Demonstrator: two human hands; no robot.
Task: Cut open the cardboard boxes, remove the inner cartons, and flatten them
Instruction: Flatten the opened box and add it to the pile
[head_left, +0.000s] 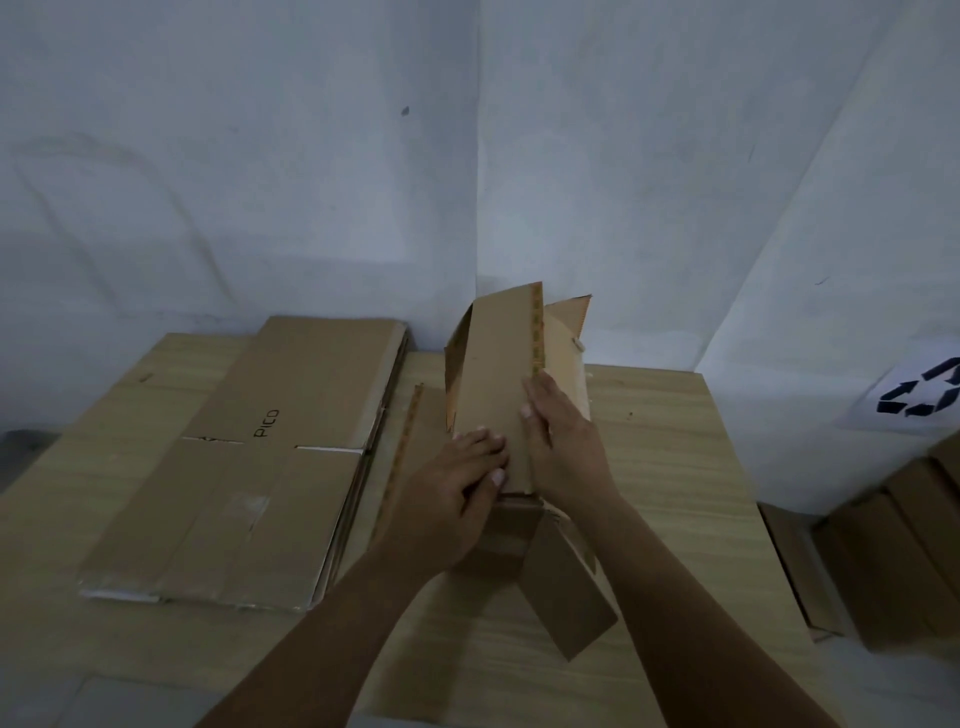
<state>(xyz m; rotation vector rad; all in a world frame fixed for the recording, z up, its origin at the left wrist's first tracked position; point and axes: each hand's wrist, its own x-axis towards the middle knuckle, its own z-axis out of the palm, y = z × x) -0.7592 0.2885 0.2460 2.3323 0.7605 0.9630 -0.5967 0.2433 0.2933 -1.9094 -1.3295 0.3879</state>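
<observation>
While a stack of flattened boxes (249, 467) already lies on the left of the wooden surface (675, 519), the job looks partly done, with one box (498, 374) in the middle still half standing. The left hand (452, 499) presses on its near panel with fingers spread flat, and the right hand (561, 441) lies open against its side, both apparently pushing it flat. More cardboard (893, 540) waits on the right.

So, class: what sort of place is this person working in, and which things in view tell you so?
Probably a packing or recycling workroom: a stack of flattened boxes on a wooden table, more cardboard piled at the right, and a recycling sign on the wall.
</observation>
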